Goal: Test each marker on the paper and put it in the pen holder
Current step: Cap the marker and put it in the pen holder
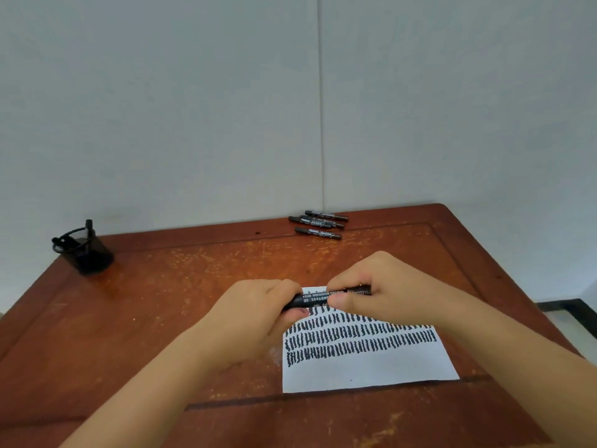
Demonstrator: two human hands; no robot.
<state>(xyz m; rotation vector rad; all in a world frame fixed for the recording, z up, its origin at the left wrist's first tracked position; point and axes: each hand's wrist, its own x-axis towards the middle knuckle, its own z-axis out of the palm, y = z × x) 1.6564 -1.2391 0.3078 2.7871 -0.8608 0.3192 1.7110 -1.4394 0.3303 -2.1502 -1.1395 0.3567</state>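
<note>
Both hands hold one black marker [316, 298] level above the top of the white paper [371, 370]. My left hand [255, 321] grips its left end; my right hand [378, 292] pinches its right part. Whether the cap is on is hidden by the fingers. The paper carries several rows of short black strokes. A black mesh pen holder [84, 250] stands at the table's far left corner with markers in it. Several more black markers [318, 224] lie in a group at the table's far edge.
The worn reddish-brown wooden table [181, 286] has a raised border. A grey wall stands right behind it. At the far right the table edge drops off to the floor.
</note>
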